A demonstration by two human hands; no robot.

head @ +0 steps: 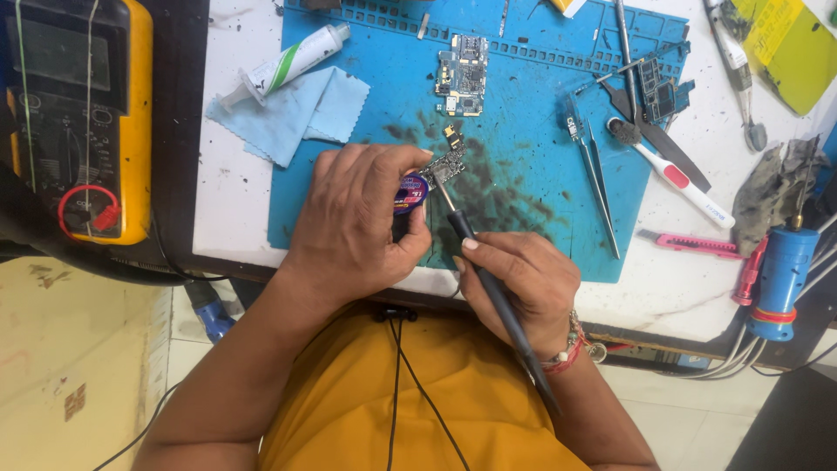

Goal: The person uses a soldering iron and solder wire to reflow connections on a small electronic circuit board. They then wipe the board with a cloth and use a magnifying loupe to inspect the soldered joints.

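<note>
My left hand [357, 218] grips a small round purple spool [410, 194] beside a small circuit board [446, 164] on the blue work mat [514, 192]. My right hand [519, 283] holds a black soldering iron [488, 279] like a pen, its tip touching the near edge of that board. A second, larger circuit board [462, 74] lies farther back on the mat.
A light blue cloth [296, 109] and a white syringe tube [288, 61] lie at the left. Tweezers [597, 179], a white brush [676, 174], a third board [661, 92] and a pink knife [689, 244] lie right. A yellow multimeter [78, 113] sits far left, a blue torch [778, 279] far right.
</note>
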